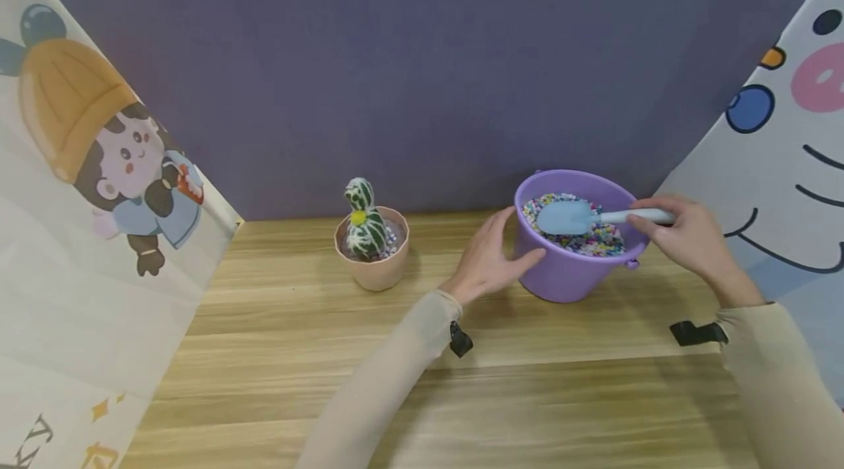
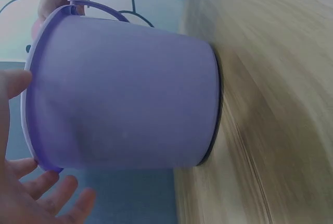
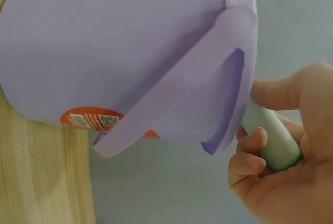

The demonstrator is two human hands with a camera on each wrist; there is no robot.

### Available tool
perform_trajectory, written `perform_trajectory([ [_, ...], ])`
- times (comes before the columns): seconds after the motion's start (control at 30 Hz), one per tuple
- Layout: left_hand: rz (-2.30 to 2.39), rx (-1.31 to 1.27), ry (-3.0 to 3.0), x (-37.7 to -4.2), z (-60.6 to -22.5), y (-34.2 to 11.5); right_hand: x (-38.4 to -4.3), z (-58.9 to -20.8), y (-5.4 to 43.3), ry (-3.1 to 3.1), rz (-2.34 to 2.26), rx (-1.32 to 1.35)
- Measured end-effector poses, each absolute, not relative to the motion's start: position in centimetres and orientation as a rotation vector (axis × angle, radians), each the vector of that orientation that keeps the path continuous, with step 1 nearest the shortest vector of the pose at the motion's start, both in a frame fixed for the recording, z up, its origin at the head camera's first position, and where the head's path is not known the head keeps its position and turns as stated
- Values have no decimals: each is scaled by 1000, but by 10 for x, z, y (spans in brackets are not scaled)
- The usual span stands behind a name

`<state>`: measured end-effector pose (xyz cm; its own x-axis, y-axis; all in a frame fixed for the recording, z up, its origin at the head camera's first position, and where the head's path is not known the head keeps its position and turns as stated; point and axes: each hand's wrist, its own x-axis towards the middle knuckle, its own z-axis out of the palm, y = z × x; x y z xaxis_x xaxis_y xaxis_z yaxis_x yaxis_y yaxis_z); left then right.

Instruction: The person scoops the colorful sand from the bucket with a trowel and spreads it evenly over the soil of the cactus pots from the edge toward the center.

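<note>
A purple bucket [image 1: 560,280] stands upright on the table at the right, with small multicoloured beads [image 1: 603,243] inside. My right hand [image 1: 686,238] grips the pale handle of a light blue toy shovel [image 1: 565,218] at the bucket's right rim. Its blade lies over the beads. In the right wrist view, fingers wrap the shovel's handle [image 3: 273,140]. On the bucket's left side is my left hand [image 1: 486,258], fingers spread. The left wrist view has its thumb and fingertips right at the rim of the bucket [image 2: 125,94], on opposite sides.
Left of the bucket, a potted cactus [image 1: 365,231] with a yellow flower sits in a peach pot [image 1: 379,275]. A dark backdrop [image 1: 422,73] rises behind the wooden table [image 1: 277,352]. Printed cartoon panels [image 1: 59,249] flank both sides. The bucket's carrying handle [image 3: 166,91] hangs down its side.
</note>
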<state>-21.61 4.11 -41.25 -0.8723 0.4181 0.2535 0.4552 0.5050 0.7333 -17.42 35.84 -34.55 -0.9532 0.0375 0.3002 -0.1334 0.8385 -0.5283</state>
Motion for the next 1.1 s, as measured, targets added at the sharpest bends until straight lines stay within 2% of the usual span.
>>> perform_trajectory([
  [0.67,-1421,-667,-2667,-223,-411,50,-163,-325,406,-2762,605,-46],
  [1.1,-1405,-645,-2691,-223,-405,50,-192,-339,371,-2807,647,78],
])
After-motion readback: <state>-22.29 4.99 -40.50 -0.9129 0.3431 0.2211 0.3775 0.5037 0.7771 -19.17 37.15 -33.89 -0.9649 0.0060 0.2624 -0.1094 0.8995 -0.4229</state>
